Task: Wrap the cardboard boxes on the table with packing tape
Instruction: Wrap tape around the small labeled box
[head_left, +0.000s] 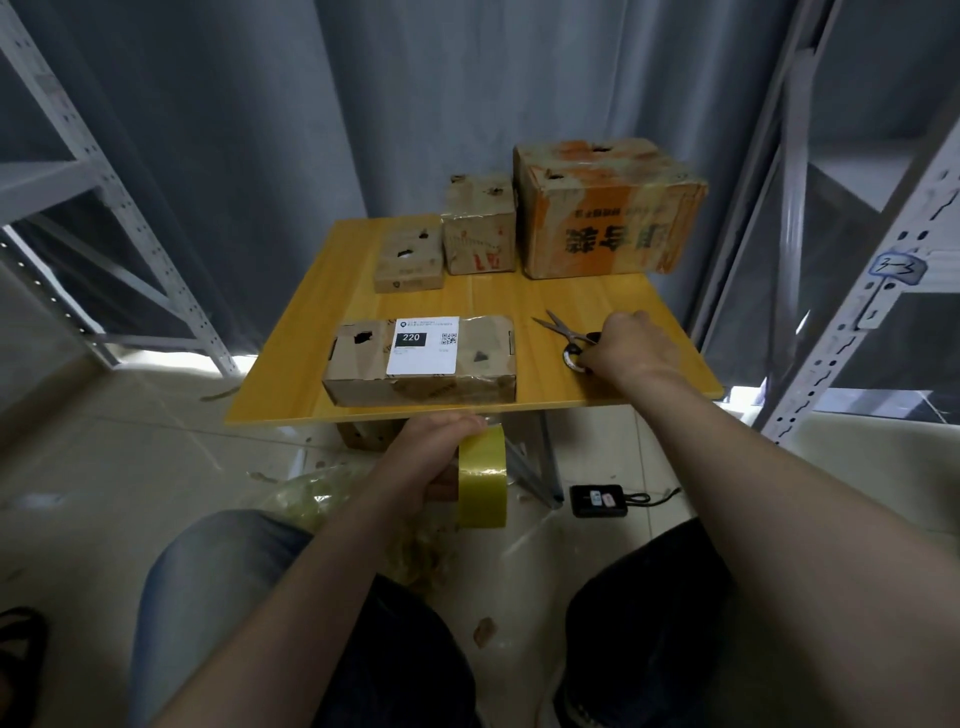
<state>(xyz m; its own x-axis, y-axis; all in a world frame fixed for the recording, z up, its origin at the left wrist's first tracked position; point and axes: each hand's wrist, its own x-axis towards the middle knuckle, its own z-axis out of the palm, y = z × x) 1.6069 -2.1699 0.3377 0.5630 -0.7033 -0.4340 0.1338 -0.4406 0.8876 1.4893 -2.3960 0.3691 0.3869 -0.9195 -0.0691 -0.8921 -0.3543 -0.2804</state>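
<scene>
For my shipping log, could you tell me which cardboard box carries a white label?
The long front box, labelled 220; the three rear boxes show none.

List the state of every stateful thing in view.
Yellow packing tape roll: gripped by left hand, off the yellow wooden table.
Metal scissors: blades open, on table, right hand gripping handles.
White-labelled flat cardboard box: closed, lying flat.
Rear cardboard boxes, small, medium, large: closed, holes in tops.

One wide-angle head view, angled forward and down, close over the table (311, 322)

Scissors (560, 329) handles partly beneath right hand (636, 347)
</scene>
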